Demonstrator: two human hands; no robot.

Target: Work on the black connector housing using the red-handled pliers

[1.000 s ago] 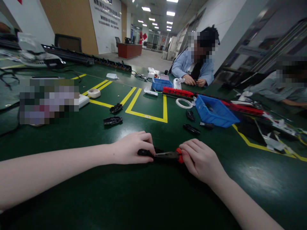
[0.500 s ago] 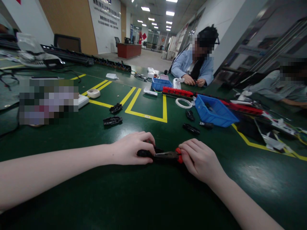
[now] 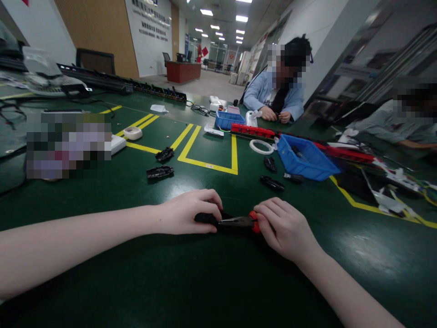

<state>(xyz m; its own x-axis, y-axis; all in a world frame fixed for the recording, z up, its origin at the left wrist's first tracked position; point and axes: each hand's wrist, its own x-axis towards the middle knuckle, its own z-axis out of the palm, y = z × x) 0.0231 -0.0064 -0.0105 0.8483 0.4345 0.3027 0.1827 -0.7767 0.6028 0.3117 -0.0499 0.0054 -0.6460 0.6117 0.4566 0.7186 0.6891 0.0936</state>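
Note:
My left hand (image 3: 194,212) is closed around a black plastic part (image 3: 205,218), mostly covered by the fingers and held low over the green table (image 3: 177,273). My right hand (image 3: 283,225) grips the red handles of needle-nose pliers (image 3: 239,222). Their jaws point left and their tips meet the black part beside my left fingertips. Whether the tips pinch anything small I cannot tell. Past my left hand lie two black shell pieces (image 3: 160,172). Beyond my right hand are several more black pieces (image 3: 272,183).
A blue bin (image 3: 307,164) with black parts inside stands at the right, near a white ring (image 3: 261,146). Farther back are a smaller blue bin (image 3: 230,120) and a red strip (image 3: 252,131). Yellow tape (image 3: 208,166) marks the table. A person (image 3: 276,95) sits across, another at far right.
Almost nothing differs. Both hands keep their hold on the black part and the pliers, with only a very slight shift.

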